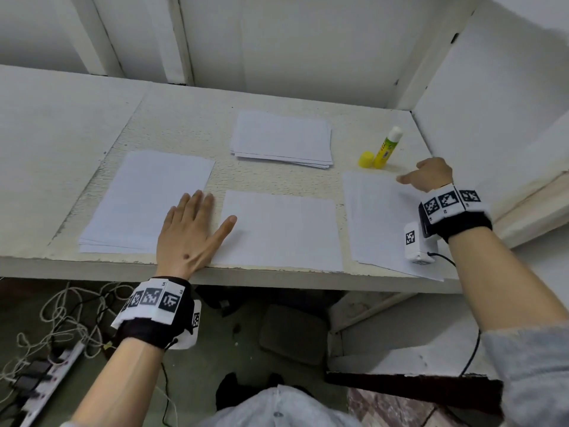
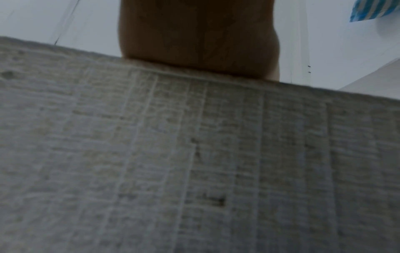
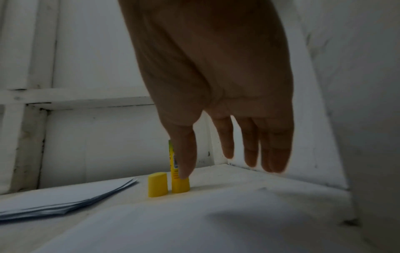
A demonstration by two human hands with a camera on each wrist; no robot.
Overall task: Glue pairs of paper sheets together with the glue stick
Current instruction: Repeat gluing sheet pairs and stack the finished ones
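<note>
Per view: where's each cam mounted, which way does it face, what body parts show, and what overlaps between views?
Head: worn on the head, faces forward and down at the table; shows both forearms, left hand flat on paper, right hand.
Left wrist: low at the table's front edge, looking along it; only the hand's underside shows.
Right wrist: looks along the open fingers at the glue stick and cap.
Shared: head and right wrist both show stick, cap, far paper stack.
</note>
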